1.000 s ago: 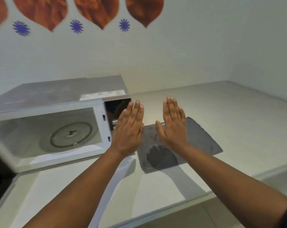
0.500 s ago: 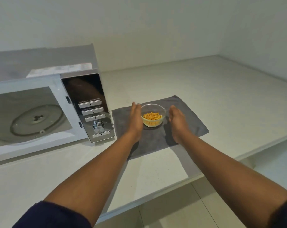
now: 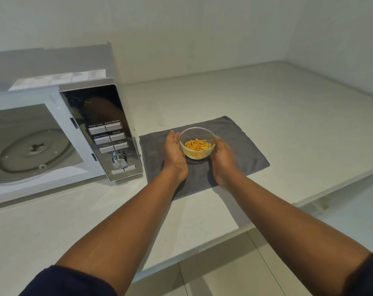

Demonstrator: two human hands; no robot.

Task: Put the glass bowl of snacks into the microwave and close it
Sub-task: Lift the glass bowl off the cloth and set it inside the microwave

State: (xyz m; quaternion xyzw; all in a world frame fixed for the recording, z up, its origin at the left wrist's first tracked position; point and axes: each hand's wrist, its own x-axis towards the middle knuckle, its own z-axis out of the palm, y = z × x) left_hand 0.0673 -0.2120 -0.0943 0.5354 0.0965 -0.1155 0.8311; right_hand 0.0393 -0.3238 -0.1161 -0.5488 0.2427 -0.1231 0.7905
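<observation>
Glass, clear and round, the bowl (image 3: 196,143) sits on a grey cloth (image 3: 234,146) spread on the pale worktop (image 3: 288,107), holding a low heap of orange snacks (image 3: 197,145). The left hand (image 3: 176,154) cups its left wall and the right hand (image 3: 223,159) cups its right wall, both curved loosely around the glass; whether the palms already press it cannot be told, and the bowl appears to rest on the cloth. Both hands are equally near it. The microwave (image 3: 53,133) stands to the left, its control panel (image 3: 108,135) between the bowl and the open cavity, where the turntable (image 3: 34,152) lies bare. The coming carry therefore probably runs leftward and around the near side of that panel. The door itself is out of view.
</observation>
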